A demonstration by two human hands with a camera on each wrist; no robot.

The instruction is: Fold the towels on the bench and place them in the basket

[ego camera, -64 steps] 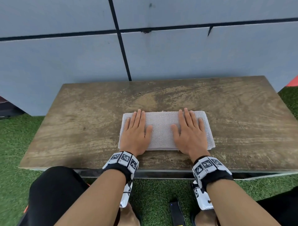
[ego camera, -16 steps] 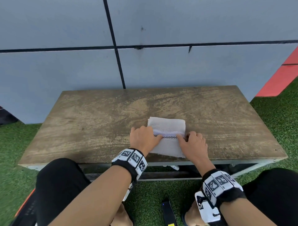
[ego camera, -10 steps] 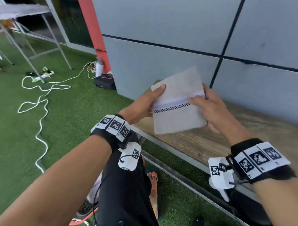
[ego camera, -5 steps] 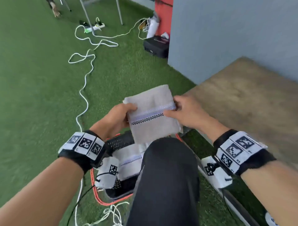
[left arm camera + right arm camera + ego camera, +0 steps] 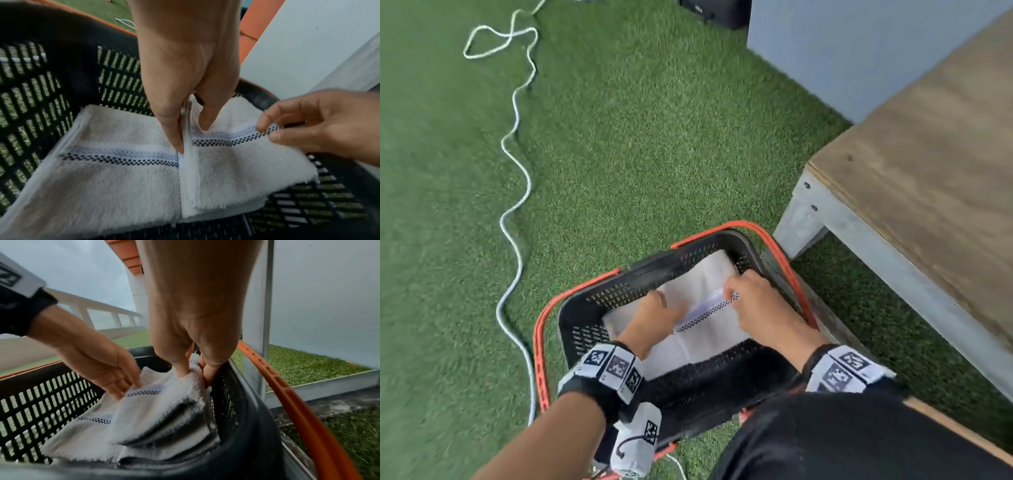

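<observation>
A black slotted basket [image 5: 599,298] with orange handles stands on the grass beside the bench [image 5: 928,171]. Both hands reach into it and hold a folded white towel [image 5: 709,318] with a checked stripe. My left hand [image 5: 191,134] pinches the towel's left edge [image 5: 236,170] between thumb and fingers. My right hand [image 5: 195,374] pinches the opposite edge against the basket's right wall. The held towel [image 5: 164,410] rests partly on another folded towel [image 5: 113,178] that lies flat in the basket. In the head view the left hand [image 5: 657,308] and right hand [image 5: 739,291] sit low inside the rim.
The bench's grey metal leg [image 5: 798,219] stands just right of the basket. A white cord [image 5: 517,192] snakes over the grass on the left. A grey wall [image 5: 842,51] and a black case [image 5: 715,10] lie beyond. A black-clad knee [image 5: 842,438] fills the bottom right.
Both hands lifted the folded towel off the bench, swung it left and have lowered it from above the knee into the basket. The view has tilted down onto the basket.
</observation>
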